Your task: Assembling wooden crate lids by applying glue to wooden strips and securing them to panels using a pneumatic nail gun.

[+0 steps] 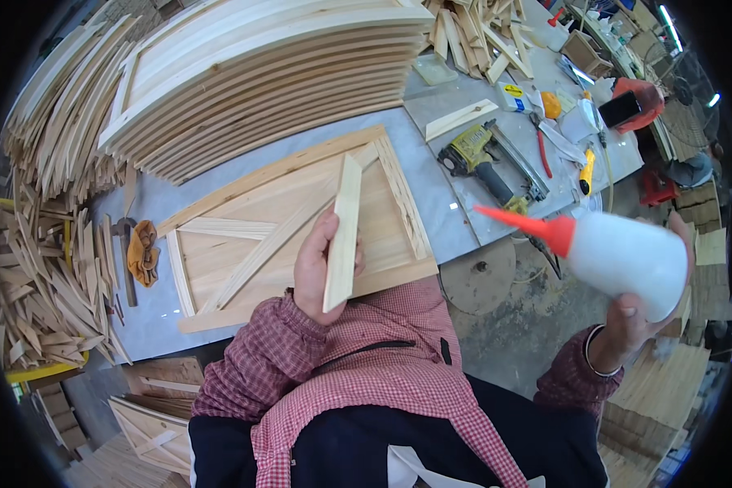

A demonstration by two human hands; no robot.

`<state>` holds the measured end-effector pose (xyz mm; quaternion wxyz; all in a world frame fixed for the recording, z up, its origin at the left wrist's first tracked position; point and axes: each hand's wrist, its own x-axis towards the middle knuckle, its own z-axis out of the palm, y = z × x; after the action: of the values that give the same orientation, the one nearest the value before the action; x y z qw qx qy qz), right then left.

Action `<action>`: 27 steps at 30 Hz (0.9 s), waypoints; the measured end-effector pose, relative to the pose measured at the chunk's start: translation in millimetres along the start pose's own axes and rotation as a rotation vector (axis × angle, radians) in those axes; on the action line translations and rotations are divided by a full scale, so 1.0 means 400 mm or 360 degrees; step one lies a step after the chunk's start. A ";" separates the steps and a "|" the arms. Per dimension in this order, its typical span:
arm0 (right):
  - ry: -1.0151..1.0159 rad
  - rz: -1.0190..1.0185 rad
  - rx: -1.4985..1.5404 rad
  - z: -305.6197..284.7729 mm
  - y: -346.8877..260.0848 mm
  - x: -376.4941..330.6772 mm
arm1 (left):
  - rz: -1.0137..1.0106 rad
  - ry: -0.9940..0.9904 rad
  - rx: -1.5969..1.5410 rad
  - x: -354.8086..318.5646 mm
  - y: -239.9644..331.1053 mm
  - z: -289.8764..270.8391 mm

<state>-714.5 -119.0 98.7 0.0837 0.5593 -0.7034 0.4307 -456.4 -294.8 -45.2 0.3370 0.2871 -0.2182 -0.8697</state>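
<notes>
My left hand [311,268] is closed around a short wooden slat [346,232] with angled ends, held up over a framed wooden panel [301,191]. That panel lies on the table before me, with a long diagonal brace and a shorter slat set in its frame. Off to the right, my right hand [630,321] grips a white glue bottle [626,260] from below and behind. The bottle's long red nozzle [529,228] points left toward the panel and is apart from the wood.
Stacked panels [260,89] stand at the back. Wood strips [41,285] fill the left side, beside a hammer [124,256] and a brown glove [142,254]. A yellow-green nail gun [476,150], red-handled pliers [543,150] and a phone [620,110] lie on the right.
</notes>
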 end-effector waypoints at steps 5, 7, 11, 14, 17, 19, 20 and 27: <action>0.0216 0.0263 0.0532 0.065 -0.024 -0.031 | -0.0045 0.0016 -0.0121 0.006 0.003 -0.006; 0.0199 0.0377 0.0772 0.108 -0.033 -0.063 | -0.0072 -0.0068 -0.0238 0.006 0.014 -0.012; 0.0272 0.0507 0.1113 0.191 -0.069 -0.109 | -0.0051 -0.0001 -0.0351 0.007 0.042 -0.015; 0.0146 0.0623 0.1341 0.217 -0.108 -0.130 | 0.0008 0.0049 -0.0422 0.000 0.050 -0.013; 0.0064 0.0632 0.1369 0.233 -0.136 -0.134 | 0.0096 -0.0032 -0.0468 0.000 0.060 -0.013; 0.0022 0.0633 0.1375 0.239 -0.148 -0.136 | 0.0103 -0.0027 -0.0478 -0.002 0.066 -0.016; 0.0016 0.0649 0.1369 0.241 -0.152 -0.138 | 0.0107 -0.0030 -0.0471 -0.003 0.069 -0.018; -0.0141 0.0538 0.1172 0.249 -0.153 -0.148 | 0.0145 -0.0093 -0.0492 -0.009 0.083 -0.024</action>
<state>-604.4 -146.3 33.3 -0.2245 0.4463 -0.5871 0.6370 -432.8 -316.4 -32.0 0.4099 0.1963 -0.1044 -0.8846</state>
